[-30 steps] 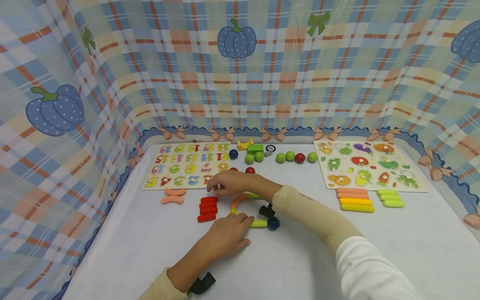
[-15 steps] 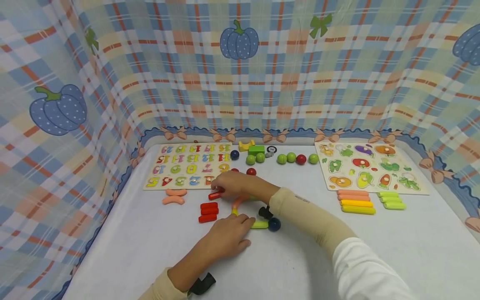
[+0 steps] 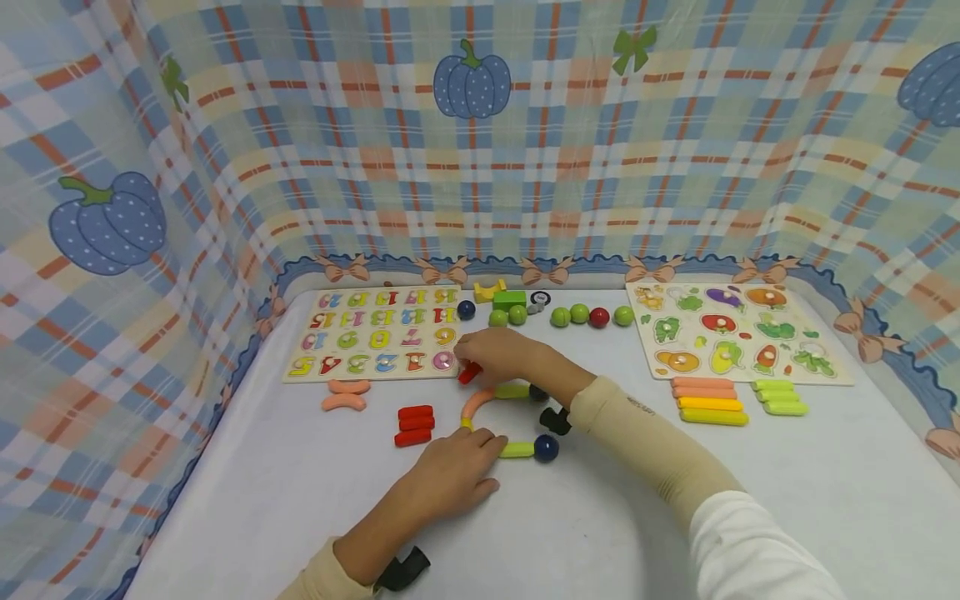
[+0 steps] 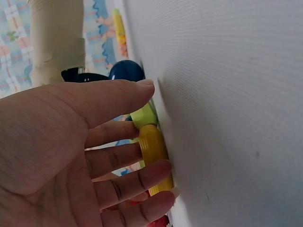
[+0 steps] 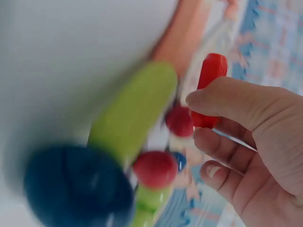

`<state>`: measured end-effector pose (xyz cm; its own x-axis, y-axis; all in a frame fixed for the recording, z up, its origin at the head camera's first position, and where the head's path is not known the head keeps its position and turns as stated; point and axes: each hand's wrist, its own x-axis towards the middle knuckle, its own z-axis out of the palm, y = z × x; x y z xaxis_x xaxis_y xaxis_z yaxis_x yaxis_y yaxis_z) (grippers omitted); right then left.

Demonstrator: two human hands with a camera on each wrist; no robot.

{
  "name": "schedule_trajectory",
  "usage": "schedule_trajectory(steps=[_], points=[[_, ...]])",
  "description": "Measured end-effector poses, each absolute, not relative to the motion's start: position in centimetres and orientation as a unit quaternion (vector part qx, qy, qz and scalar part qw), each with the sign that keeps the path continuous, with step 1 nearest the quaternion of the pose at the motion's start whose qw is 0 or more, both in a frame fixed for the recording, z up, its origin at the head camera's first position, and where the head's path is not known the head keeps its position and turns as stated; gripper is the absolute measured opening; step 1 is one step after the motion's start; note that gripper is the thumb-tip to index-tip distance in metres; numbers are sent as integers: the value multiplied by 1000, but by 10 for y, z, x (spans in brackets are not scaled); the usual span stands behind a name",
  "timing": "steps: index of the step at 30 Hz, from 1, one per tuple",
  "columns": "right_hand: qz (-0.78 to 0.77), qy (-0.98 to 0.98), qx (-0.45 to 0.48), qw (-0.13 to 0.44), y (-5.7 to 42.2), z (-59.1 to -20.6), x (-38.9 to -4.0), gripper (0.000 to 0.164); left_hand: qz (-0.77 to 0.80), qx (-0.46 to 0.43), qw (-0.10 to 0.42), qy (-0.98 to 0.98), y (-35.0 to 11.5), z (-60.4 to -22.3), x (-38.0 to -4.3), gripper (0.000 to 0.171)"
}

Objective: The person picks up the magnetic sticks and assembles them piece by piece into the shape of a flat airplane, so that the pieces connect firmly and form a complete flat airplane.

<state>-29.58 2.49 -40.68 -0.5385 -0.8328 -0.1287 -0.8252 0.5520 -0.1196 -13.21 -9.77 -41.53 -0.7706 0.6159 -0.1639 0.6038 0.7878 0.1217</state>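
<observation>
My right hand (image 3: 501,354) pinches a short red stick (image 5: 208,90) between thumb and fingers, above the far end of a curved layout. That layout has an orange curved piece (image 3: 474,403), a far green stick (image 3: 512,391) ending at a dark blue ball (image 5: 78,187), and a near green stick (image 3: 517,450) touching another dark blue ball (image 3: 546,447). My left hand (image 3: 459,473) rests by its near left side. In the left wrist view, its fairly straight fingers touch a yellow piece (image 4: 154,146), thumb apart. Three red sticks (image 3: 414,424) lie left of the layout.
A number puzzle board (image 3: 375,333) lies back left, with two orange curved pieces (image 3: 345,402) before it. At right are a vegetable puzzle board (image 3: 738,333), orange and yellow sticks (image 3: 710,403) and green sticks (image 3: 780,397). Several balls (image 3: 580,314) and a green block (image 3: 510,299) line the back.
My right hand has picked a red stick from the far end of the red group and carried it rightward. My left hand has stayed in place.
</observation>
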Motion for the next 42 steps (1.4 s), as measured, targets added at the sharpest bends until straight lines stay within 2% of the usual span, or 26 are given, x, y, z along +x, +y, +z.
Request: schedule_trajectory(steps=[7, 15, 21, 35, 39, 42], points=[[-127, 887, -432, 97, 83, -406, -307, 29, 40, 314, 104, 943, -96, -415, -135, 56], [-176, 901, -389, 76, 130, -416, -314, 32, 47, 315, 53, 946, -94, -420, -141, 39], [-179, 896, -395, 97, 132, -428, -308, 37, 52, 314, 35, 947, -94, -423, -143, 28], [-232, 884, -389, 116, 133, -432, -303, 40, 60, 303, 53, 950, -91, -421, -145, 29], [-238, 891, -370, 113, 128, -424, -312, 32, 59, 299, 61, 950, -91, -421, -145, 31], [-237, 895, -369, 85, 117, -415, -324, 25, 60, 302, 60, 949, -92, -421, -144, 31]])
